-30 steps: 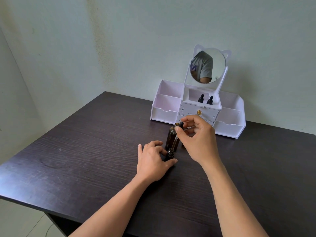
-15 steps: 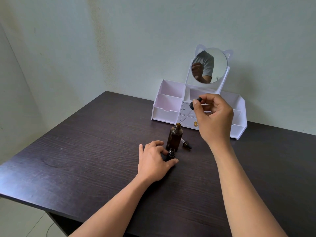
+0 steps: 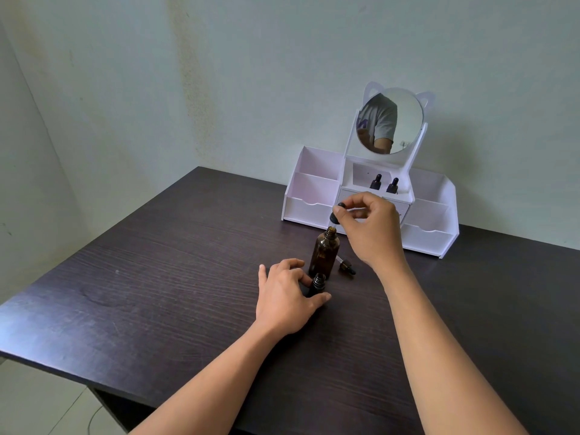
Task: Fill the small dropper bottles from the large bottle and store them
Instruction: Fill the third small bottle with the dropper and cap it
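The large amber bottle (image 3: 324, 252) stands uncapped on the dark table (image 3: 175, 277). My right hand (image 3: 367, 227) pinches a black-bulbed dropper (image 3: 335, 215) right over the bottle's open mouth. A small dark dropper bottle (image 3: 317, 284), uncapped, stands in front of the large one, and my left hand (image 3: 287, 296) holds it at its base between thumb and fingers. A small dropper cap (image 3: 346, 265) lies on the table to the right of the large bottle. Two capped small bottles (image 3: 383, 184) stand in the white organizer's centre compartment.
The white organizer (image 3: 314, 196) with a cat-ear mirror (image 3: 389, 120) stands at the back of the table against the wall, with side compartments and small drawers. The table's front edge runs close to me, floor below at the left.
My right hand lifted the dropper up from the small bottle toward the organizer, then brought it down over the large bottle's mouth. My left hand stayed on the small bottle.
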